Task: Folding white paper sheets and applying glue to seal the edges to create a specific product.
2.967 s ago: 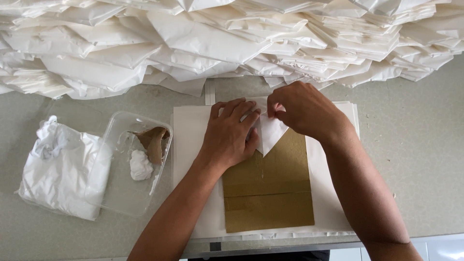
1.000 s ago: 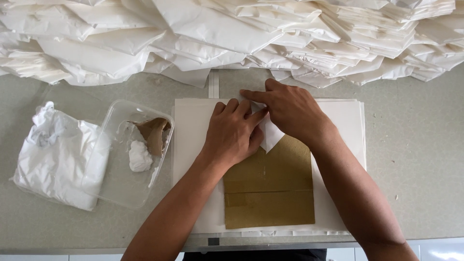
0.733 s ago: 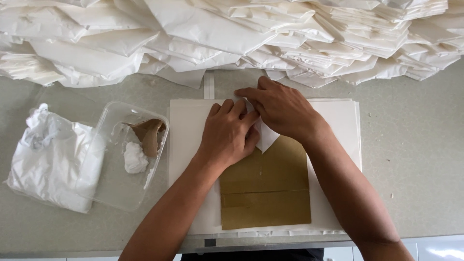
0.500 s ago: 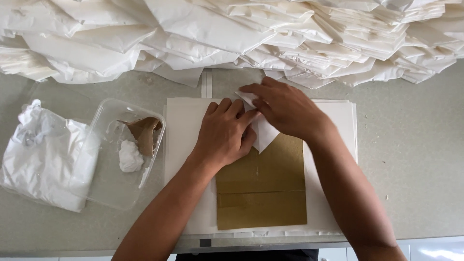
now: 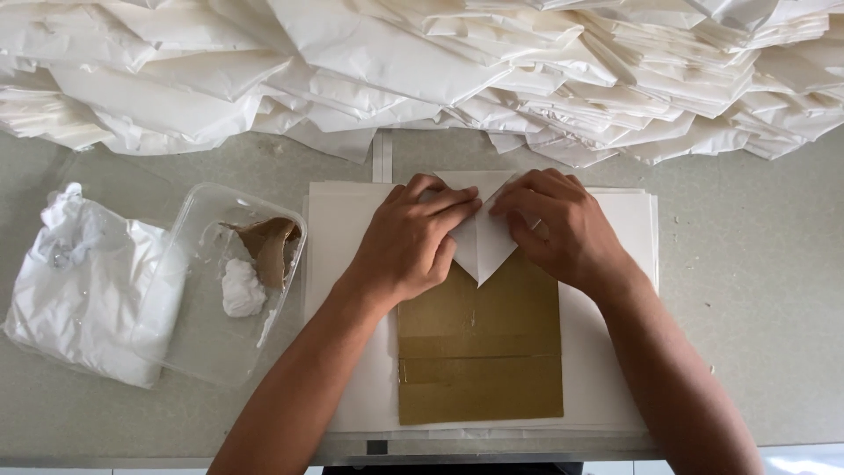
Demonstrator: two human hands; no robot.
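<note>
1. Grey worktop [image 5: 774, 290] fills the view; everything sits on it.
2. Heap of folded white paper pieces [image 5: 422, 70] runs across the whole far edge, loosely piled.
3. Stack of flat white sheets [image 5: 343, 352] lies centre, near edge, squared up. A narrow white strip [image 5: 382, 157] pokes out from its far side toward the heap.
4. Crumpled clear plastic bag of white material [image 5: 88, 281] at far left, touching the tub.
5. Clear plastic tub [image 5: 207, 343] just left of the sheet stack, holding a white lump [image 5: 239, 288] and a brown scrap [image 5: 271, 246].
6. Brown cardboard rectangle [image 5: 479, 352] lies on the sheet stack, with a horizontal crease across it.
7. Folded white paper [image 5: 482, 246] on the cardboard's far end, point aimed toward the person, between both hands.
8. Left hand [image 5: 409, 242]: palm down, fingers nearly flat, pressing the paper's left flap. Not gripping.
9. Right hand [image 5: 554, 224]: fingers curled, tips pressing the right flap beside the left fingertips.
</note>
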